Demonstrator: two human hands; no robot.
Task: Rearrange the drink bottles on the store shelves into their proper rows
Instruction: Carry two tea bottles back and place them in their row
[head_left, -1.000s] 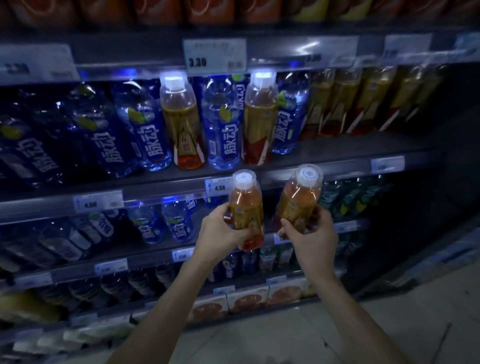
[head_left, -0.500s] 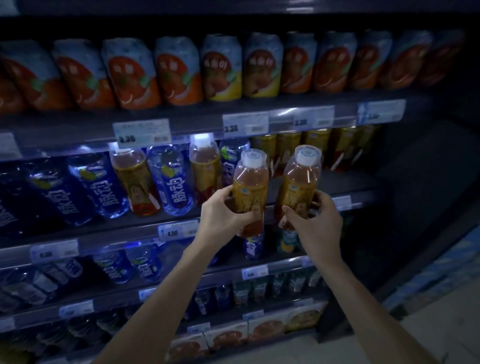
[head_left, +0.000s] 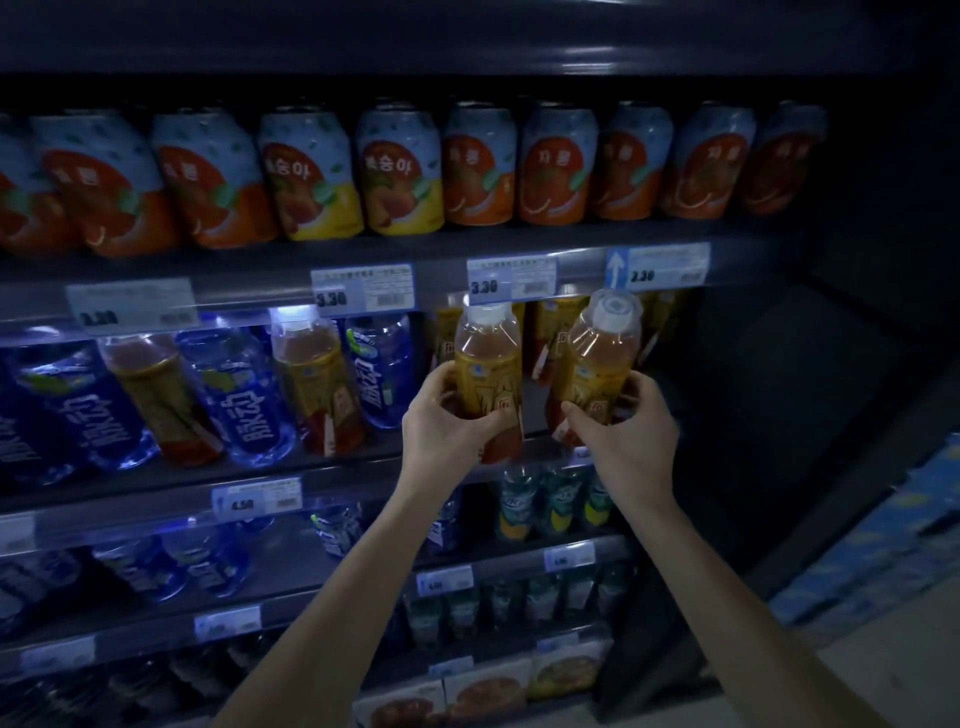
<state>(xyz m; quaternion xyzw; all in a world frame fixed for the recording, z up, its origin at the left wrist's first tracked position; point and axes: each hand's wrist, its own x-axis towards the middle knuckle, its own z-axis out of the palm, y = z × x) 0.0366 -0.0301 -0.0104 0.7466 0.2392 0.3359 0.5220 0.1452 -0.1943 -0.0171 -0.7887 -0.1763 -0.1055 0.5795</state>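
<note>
**A:** What is the biggest thing you see?

**B:** I see a tall dark store shelf unit (head_left: 363, 270) with many rows. The top row holds fat cans with orange and yellow fruit pictures (head_left: 400, 171). White price tags (head_left: 511, 278) hang on the shelf edge under them.

**A:** And the next row down?

**B:** It is mixed up. Blue plastic water bottles (head_left: 244, 395) stand between amber tea bottles with yellow labels (head_left: 322, 379). More of the same yellow-label tea bottles (head_left: 553, 322) sit at the right, at the back.

**A:** What am I holding?

**B:** Your left hand (head_left: 447, 421) is wrapped tight around the left tea bottle with a white cap (head_left: 488, 364). Your right hand (head_left: 623, 431) is wrapped tight around the right tea bottle with a white cap (head_left: 602, 364). Both bottles are up in front of the right end of that mixed row, side by side and apart. The right one tips a little to the right.

**A:** Are they on the shelf?

**B:** I cannot tell. Your hands hide the bottoms.
</note>
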